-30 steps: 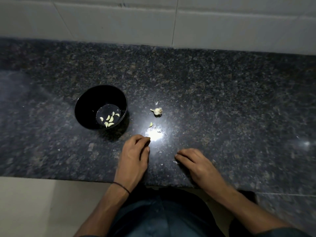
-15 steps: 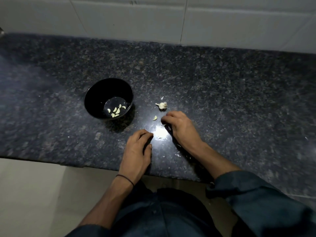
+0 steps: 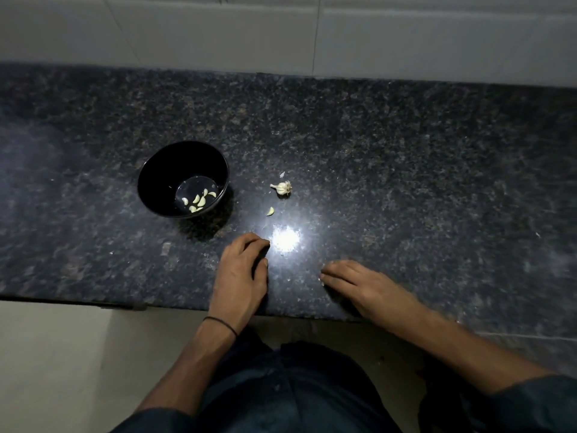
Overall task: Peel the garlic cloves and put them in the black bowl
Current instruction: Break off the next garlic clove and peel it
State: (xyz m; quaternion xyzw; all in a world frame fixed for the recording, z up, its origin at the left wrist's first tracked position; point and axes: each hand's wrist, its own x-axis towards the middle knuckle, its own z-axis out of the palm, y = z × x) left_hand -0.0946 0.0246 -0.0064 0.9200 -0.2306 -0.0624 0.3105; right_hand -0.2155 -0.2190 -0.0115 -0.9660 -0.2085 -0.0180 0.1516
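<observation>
On the speckled, polished dark granite counter (image 3: pixel 406 182), a round glossy black bowl (image 3: pixel 146 185) sits at left with several pale, crescent-shaped peeled cloves (image 3: pixel 198 201) in its bottom. Nearer the edge, the left hand (image 3: pixel 242 276) rests with its fingers loosely curled, holding nothing visible. A loose clove (image 3: pixel 270 211) lies just right of the bowl, tilted near-left to far-right. Beyond it is the papery garlic bulb (image 3: pixel 282 188), its stem pointing left. The right hand (image 3: pixel 359 285) lies flat, fingers spread straight.
</observation>
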